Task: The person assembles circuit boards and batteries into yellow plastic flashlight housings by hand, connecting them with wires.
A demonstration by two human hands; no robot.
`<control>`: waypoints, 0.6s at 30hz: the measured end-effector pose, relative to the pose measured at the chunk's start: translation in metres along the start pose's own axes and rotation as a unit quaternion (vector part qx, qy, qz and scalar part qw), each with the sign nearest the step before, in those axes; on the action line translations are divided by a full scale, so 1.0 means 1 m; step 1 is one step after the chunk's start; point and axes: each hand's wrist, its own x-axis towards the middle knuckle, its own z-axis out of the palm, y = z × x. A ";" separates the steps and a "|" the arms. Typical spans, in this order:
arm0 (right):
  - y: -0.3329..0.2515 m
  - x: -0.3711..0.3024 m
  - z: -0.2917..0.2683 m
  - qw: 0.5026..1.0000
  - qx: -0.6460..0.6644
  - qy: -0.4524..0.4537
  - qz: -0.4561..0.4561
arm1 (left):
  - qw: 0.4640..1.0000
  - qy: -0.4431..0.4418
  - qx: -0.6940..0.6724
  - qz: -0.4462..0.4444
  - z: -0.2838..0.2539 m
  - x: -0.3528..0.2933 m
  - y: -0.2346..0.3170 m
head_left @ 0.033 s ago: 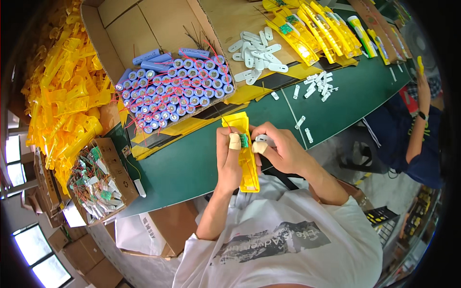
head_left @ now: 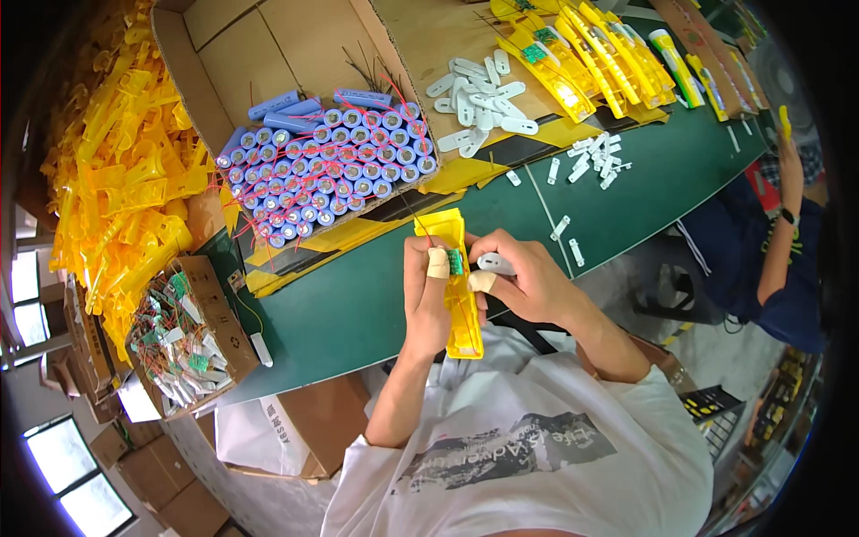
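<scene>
Both hands are pinching: your left [head_left: 428, 295], a yellow case [head_left: 464, 318]; your right [head_left: 530, 283], a white piece [head_left: 497, 262]; you're seemingly fitting the board [head_left: 455, 261], next likely needing alignment.

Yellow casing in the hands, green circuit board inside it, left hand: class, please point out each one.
Yellow casing [head_left: 463, 313]: head view, inside of its lower part.
Green circuit board [head_left: 455, 261]: head view, its visible face.
Left hand [head_left: 427, 302]: head view, the thumb side.

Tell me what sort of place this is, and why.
Likely a small assembly workshop: a heap of yellow plastic parts, many wired blue cells, and a handheld yellow casing with a green circuit board.
</scene>
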 end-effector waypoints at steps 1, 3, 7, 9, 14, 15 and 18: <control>0.002 0.000 0.001 0.999 -0.012 0.012 -0.033 | 0.999 0.001 -0.027 -0.025 0.000 -0.001 0.002; 0.006 0.001 0.002 0.994 -0.036 0.036 -0.099 | 0.998 0.000 -0.039 -0.039 -0.001 -0.001 0.001; 0.011 0.005 0.008 0.971 -0.106 0.104 -0.187 | 0.996 -0.035 -0.049 -0.061 -0.004 -0.001 0.003; 0.017 0.002 0.009 0.944 -0.187 0.126 -0.241 | 0.995 -0.043 -0.060 -0.067 -0.004 -0.001 0.004; 0.020 0.003 0.015 0.922 -0.241 0.158 -0.260 | 0.996 -0.049 -0.043 -0.063 -0.006 0.001 -0.002; 0.020 0.003 0.015 0.917 -0.254 0.164 -0.261 | 0.996 -0.047 -0.044 -0.063 -0.006 0.000 -0.002; 0.022 0.004 0.015 0.928 -0.218 0.151 -0.261 | 0.995 -0.052 -0.050 -0.067 -0.007 -0.001 -0.001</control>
